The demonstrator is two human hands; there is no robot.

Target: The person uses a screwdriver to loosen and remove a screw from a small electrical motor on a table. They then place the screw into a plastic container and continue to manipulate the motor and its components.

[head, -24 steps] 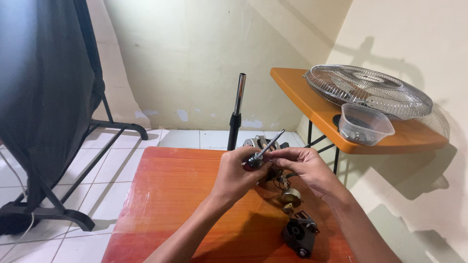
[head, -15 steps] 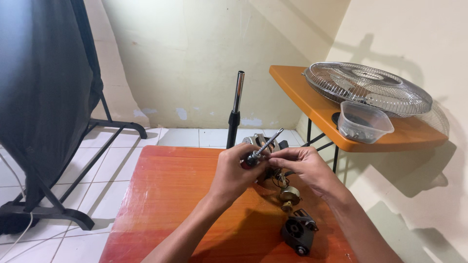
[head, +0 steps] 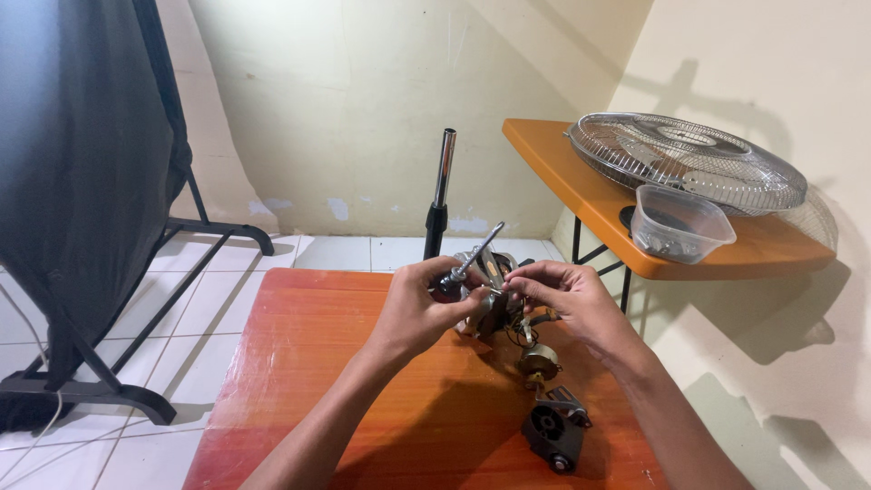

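Seen from the head camera, a person works over an orange table [head: 299, 381]. The left hand [head: 419, 313] is closed around the dark handle of a screwdriver [head: 472, 261], whose metal shaft angles up and away. The right hand [head: 567, 299] pinches a very small part between thumb and fingertips, just beside the screwdriver handle. Between and behind both hands sits a fan motor [head: 494, 290], resting on the table's far edge, with wires trailing to a small brass-coloured part [head: 540, 361] and a black plastic piece [head: 553, 431] nearer the person. On an orange side shelf [head: 562, 177] at right stands a clear plastic tub [head: 680, 222] holding small dark bits, too small to identify, beside a wire fan guard [head: 689, 159].
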